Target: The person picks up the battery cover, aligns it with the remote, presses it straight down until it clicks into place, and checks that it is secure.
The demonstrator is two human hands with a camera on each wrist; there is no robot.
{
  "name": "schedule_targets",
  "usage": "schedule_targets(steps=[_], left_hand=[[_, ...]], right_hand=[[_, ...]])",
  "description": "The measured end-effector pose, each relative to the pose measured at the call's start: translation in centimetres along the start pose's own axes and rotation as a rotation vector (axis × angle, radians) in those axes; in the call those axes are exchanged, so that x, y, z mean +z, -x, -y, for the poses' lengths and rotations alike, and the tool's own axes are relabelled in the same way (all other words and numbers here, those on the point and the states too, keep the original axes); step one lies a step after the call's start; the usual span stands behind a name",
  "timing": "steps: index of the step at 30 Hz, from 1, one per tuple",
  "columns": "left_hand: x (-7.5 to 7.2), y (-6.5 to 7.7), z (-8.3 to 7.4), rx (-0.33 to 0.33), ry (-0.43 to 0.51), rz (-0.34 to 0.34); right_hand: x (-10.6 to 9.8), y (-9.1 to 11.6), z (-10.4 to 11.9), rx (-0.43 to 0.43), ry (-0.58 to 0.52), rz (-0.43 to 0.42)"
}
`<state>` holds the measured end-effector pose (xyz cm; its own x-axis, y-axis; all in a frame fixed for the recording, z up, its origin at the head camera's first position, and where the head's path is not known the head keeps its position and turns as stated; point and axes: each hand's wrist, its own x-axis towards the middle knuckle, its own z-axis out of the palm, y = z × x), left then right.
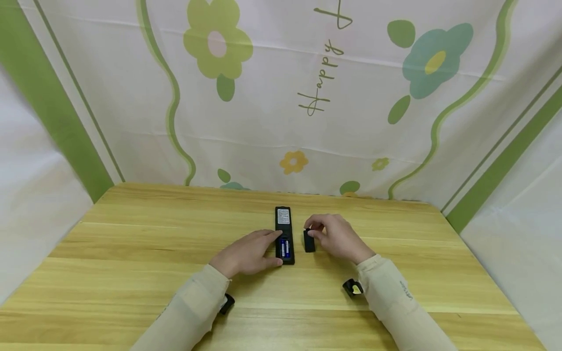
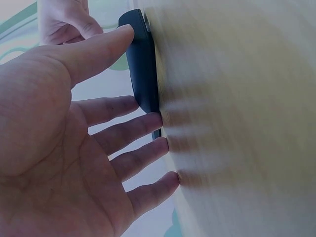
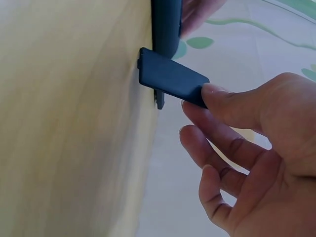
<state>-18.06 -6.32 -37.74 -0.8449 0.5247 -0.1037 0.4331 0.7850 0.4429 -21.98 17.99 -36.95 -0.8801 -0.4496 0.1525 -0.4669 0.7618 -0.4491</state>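
Note:
A black remote control [image 1: 285, 226] lies on the wooden table, its battery compartment uncovered. Two blue-and-white batteries [image 1: 285, 248] sit side by side in that compartment. My left hand [image 1: 251, 251] rests at the remote's left side, thumb on its near end and index fingertip by the compartment's far end. The left wrist view shows these fingers [image 2: 123, 133] nearly straight, spread along the remote and table. To the right, my right hand [image 1: 335, 235] pinches a black battery cover [image 3: 170, 76] by one end between thumb and fingers. The cover [image 1: 309, 241] is tilted and apart from the remote.
A small black object with a yellow patch [image 1: 352, 288] shows beside the right sleeve. Another dark object [image 1: 227, 304] shows at the left sleeve, partly covered by it. Behind the table [image 1: 145, 234] hangs a white cloth [image 1: 263, 112] printed with flowers.

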Motion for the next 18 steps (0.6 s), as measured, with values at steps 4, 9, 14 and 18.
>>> schedule_targets(steps=[4, 9, 14, 18], left_hand=[[0.0, 0.1, 0.0, -0.003, 0.001, 0.0], [-0.1, 0.2, -0.1, -0.002, 0.0, 0.006], [-0.1, 0.1, -0.1, 0.001, -0.002, 0.005], [0.0, 0.1, 0.0, 0.003, 0.0, 0.006]], right_hand=[[-0.4, 0.0, -0.1, -0.008, -0.011, 0.0], [-1.0, 0.2, 0.0, -0.037, -0.013, -0.013], [-1.6, 0.4, 0.2, -0.033, -0.019, -0.036], [-2.0, 0.5, 0.6, -0.047, -0.043, -0.067]])
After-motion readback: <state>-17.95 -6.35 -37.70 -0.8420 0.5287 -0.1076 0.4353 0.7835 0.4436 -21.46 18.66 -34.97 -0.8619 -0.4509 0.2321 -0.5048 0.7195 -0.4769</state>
